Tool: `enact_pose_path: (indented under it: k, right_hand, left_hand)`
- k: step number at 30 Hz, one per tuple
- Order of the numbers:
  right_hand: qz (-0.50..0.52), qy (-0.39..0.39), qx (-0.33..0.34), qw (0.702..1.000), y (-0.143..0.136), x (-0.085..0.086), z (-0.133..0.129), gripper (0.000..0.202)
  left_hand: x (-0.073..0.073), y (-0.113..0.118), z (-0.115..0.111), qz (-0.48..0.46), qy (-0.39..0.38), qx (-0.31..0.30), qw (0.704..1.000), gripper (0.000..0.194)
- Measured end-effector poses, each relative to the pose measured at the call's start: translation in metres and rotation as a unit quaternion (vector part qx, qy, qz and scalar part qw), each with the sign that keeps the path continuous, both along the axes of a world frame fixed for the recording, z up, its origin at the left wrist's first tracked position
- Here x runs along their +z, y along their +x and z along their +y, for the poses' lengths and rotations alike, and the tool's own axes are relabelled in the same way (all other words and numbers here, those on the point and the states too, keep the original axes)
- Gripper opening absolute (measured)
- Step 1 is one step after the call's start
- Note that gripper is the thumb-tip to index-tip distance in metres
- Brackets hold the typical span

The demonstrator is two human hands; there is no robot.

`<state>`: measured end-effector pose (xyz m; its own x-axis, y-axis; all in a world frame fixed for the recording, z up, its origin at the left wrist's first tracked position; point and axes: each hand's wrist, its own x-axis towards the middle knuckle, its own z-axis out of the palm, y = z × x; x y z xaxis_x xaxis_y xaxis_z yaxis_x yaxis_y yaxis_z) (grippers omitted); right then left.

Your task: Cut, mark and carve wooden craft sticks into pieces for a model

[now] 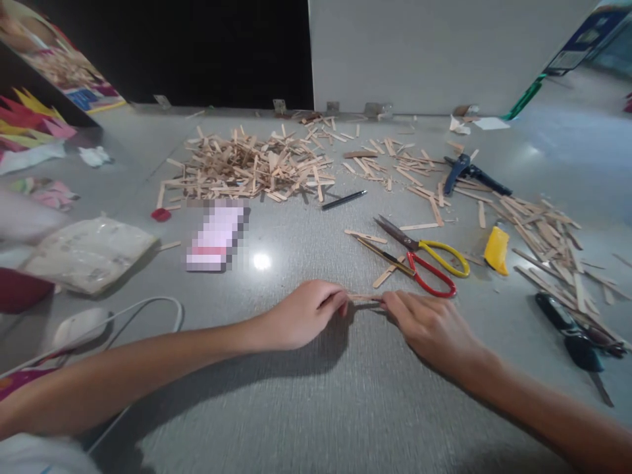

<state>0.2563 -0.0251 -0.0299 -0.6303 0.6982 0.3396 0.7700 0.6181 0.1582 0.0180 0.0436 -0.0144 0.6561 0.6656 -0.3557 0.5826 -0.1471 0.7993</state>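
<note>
A thin wooden stick (365, 299) spans the gap between my two hands, low over the grey table (316, 408). Its left end is pinched in the closed fingers of my left hand (309, 313). At the other end, my right hand (434, 326) grips it between thumb and fingers. Just beyond my right hand lie scissors (412, 243) with one yellow and one red handle, blades apart. A slim pointed tool (385, 255) and a loose stick (389, 272) rest beside them.
Farther back is a heap of wooden pieces (247, 161), with a black pen (344, 200) and a phone (217, 237) nearer. Dark pliers (474, 174), a yellow tool (496, 249) and keys (582, 352) lie right. A plastic packet (93, 250) and white cable (148, 300) are left.
</note>
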Motion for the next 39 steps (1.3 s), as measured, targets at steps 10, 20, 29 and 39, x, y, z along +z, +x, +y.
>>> enact_pose_path:
  k: [10,20,29,39]
  right_hand:
    - [-0.027,-0.026,-0.007,0.999,-0.002,-0.003,-0.001,0.041]
    - [-0.048,-0.045,-0.008,0.998,-0.002,-0.004,-0.002,0.035]
    - [-0.058,-0.05,-0.01,0.997,-0.002,-0.003,-0.001,0.032]
    - [-0.143,-0.011,-0.057,0.988,-0.017,-0.002,-0.008,0.03]
  left_hand:
    - [-0.009,-0.002,0.005,-0.023,-0.023,-0.021,0.999,0.04]
    - [-0.011,-0.001,0.005,-0.035,-0.023,-0.023,0.999,0.039]
    - [-0.007,0.0,0.005,-0.016,-0.042,-0.021,0.999,0.038]
    - [-0.011,-0.001,0.006,-0.018,-0.011,-0.033,0.999,0.037]
